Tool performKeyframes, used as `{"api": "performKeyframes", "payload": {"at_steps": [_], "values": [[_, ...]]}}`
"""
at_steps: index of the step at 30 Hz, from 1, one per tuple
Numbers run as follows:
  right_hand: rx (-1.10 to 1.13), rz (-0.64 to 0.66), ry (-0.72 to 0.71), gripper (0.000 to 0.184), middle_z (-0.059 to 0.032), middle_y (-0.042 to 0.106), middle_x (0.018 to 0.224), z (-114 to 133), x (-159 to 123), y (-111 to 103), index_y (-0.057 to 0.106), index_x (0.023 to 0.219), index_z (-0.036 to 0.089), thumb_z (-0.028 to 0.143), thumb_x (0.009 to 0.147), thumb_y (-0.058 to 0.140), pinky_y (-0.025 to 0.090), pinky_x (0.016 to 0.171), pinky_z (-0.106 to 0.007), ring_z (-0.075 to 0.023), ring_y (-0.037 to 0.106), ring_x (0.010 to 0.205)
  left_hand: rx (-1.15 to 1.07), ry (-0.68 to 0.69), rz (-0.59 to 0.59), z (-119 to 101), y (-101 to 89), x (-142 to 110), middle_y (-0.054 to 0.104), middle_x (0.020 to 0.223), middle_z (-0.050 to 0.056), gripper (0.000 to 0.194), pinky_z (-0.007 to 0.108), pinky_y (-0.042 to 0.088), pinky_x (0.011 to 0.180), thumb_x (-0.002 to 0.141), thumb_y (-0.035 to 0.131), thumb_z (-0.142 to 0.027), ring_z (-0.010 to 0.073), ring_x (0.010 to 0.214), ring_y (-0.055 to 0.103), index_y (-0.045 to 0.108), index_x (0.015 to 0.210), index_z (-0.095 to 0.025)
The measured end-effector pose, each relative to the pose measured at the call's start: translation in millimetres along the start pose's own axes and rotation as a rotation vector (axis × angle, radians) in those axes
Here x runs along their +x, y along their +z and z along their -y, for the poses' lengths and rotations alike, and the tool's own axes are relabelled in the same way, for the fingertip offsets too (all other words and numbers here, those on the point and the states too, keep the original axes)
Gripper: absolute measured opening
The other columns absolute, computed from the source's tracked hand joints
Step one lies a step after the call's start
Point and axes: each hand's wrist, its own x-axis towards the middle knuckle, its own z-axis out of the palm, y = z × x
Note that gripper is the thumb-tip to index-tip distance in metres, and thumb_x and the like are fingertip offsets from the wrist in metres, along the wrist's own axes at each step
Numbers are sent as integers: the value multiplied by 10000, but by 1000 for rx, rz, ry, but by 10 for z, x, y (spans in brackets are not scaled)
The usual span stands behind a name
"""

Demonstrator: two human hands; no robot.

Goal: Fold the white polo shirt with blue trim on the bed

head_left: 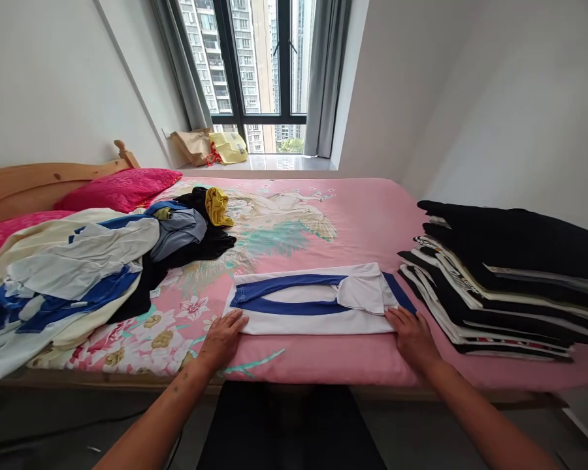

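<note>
We stand at the side of a bed, which is covered with a pink cotton sheet [357, 219] printed with flowers and a pale bird. In front of us, close to the near edge of the bed, lies a white and dark blue garment [304, 324], folded in a long flat strip. Near its right end, a small white flap of cloth [365, 294] lies over the blue bands.

We rest our left hand [224, 336] on the left end of this garment, at the near corner. The fingers are extended and loose, palm down, not clenched. Our right hand [414, 334] touches the right end in the same manner, with its fingers relaxed and laid over the blue and white cloth.

Just beside our right hand we have a tall stack of folded clothes [509, 281], mostly black, with some white layers between. On the left side, well apart from the stack, there is a loose heap of white, blue, cream and black clothes [88, 254], and a crumpled mustard-yellow cloth [218, 205] sits at its far end. Behind the heap we see a bright pink pillow [122, 186].
</note>
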Motion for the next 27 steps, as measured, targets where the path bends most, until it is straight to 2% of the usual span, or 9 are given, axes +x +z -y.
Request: {"api": "performKeyframes", "payload": {"at_steps": [3, 5, 9, 12, 14, 16, 19, 24, 27], "values": [[-11, 11, 47, 570, -12, 580, 1284, -9, 147, -93, 578, 1232, 287, 46, 759, 371, 257, 1049, -479, -231, 475, 1205, -37, -14, 33, -19, -114, 60, 560, 1323, 46, 448, 398, 330, 1071, 815, 411, -97, 222, 1267, 461, 632, 1168, -261], [-11, 2, 55, 596, -5, 596, 1262, -45, 147, -147, 583, 1233, 302, 39, 737, 382, 288, 1034, -472, -234, 494, 1189, -57, -4, 55, -7, -221, 24, 570, 1311, 36, 485, 400, 319, 1079, 800, 403, -55, 215, 1263, 467, 625, 1179, -262], [-12, -26, 8, 609, 3, 602, 1252, -143, -108, -169, 605, 1206, 313, 34, 716, 375, 338, 996, -460, -233, 501, 1195, -69, 74, 66, 28, -359, -278, 581, 1298, 44, 478, 436, 244, 1114, 819, 391, -52, 219, 1251, 481, 617, 1190, -251], [-6, -41, -33, 593, 7, 602, 1250, -128, -365, -174, 625, 1160, 329, 60, 687, 389, 334, 983, -502, -249, 493, 1206, -121, 117, 93, 57, -355, -572, 573, 1309, 44, 364, 432, 257, 1104, 856, 446, -185, 226, 1261, 465, 630, 1160, -267], [19, -87, -31, 564, -13, 591, 1263, -8, -455, -235, 627, 1150, 303, 95, 674, 408, 319, 995, -514, -266, 472, 1223, -162, 60, 61, 76, -341, -693, 574, 1303, 64, 335, 399, 317, 1065, 875, 454, -313, 228, 1240, 476, 630, 1153, -248], [92, -127, -35, 499, -36, 602, 1241, 232, -439, -354, 631, 1135, 261, 133, 704, 414, 333, 1001, -472, -261, 471, 1220, -187, -58, 16, 79, -342, -717, 603, 1242, 87, 360, 359, 358, 1021, 890, 419, -357, 218, 1181, 509, 625, 1149, -216], [267, -96, -84, 374, -53, 649, 1137, 809, -241, -575, 651, 1067, 232, 184, 792, 401, 363, 987, -397, -235, 505, 1167, -179, -234, 30, 41, -365, -610, 623, 1128, 88, 335, 345, 362, 985, 887, 402, -323, 215, 1106, 526, 617, 1115, -205], [477, 108, -173, 323, -62, 623, 1163, 1885, 286, -764, 605, 1122, 225, 267, 870, 408, 329, 997, -394, -231, 467, 1182, -181, -424, 89, 3, -374, -403, 609, 1036, 95, 295, 345, 394, 872, 777, 543, -368, 242, 1017, 550, 587, 999, -179], [472, 281, -128, 361, -98, 593, 1182, 2310, 620, -738, 567, 1176, 198, 319, 863, 432, 329, 966, -413, -256, 454, 1170, -224, -491, 141, 51, -383, -380, 625, 987, 69, 299, 301, 398, 775, 722, 583, -423, 224, 950, 573, 573, 910, -192]]}}
